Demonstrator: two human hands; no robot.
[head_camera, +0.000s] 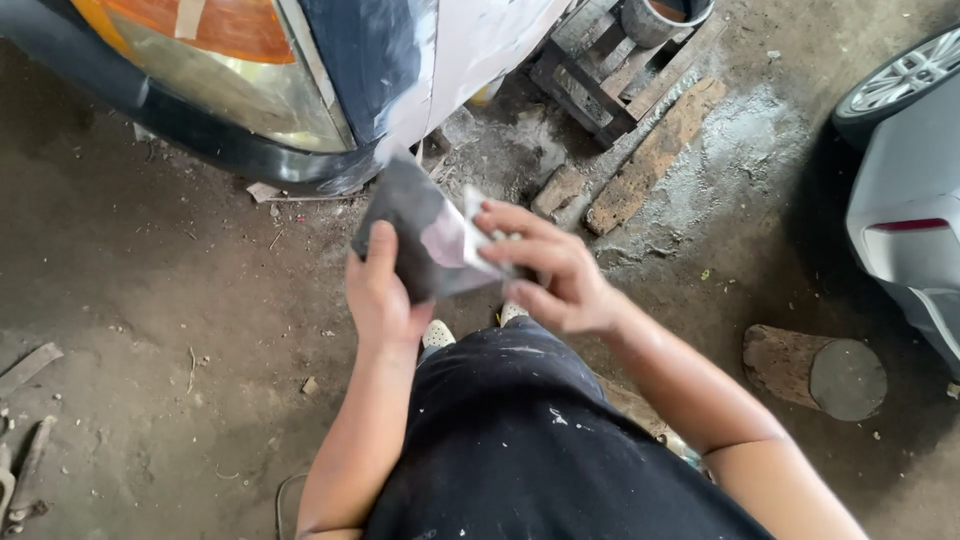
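Dusty workshop floor (150, 300) lies below a car's front corner (300, 90). Between both hands a dark sheet of sandpaper (415, 235) runs slantwise toward the bumper. The left hand (380, 295) pins its lower edge with the thumb; the right hand (545, 265) pinches the near corner, fingers curled closed.

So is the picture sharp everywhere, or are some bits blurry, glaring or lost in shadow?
Head view: the left hand and right hand on the dark sanding sheet look slightly soft, possibly from motion; the headlight shows a dull sheen, no harsh glare; the dirt floor under the bumper is dim; the wooden log at the right is evenly lit.
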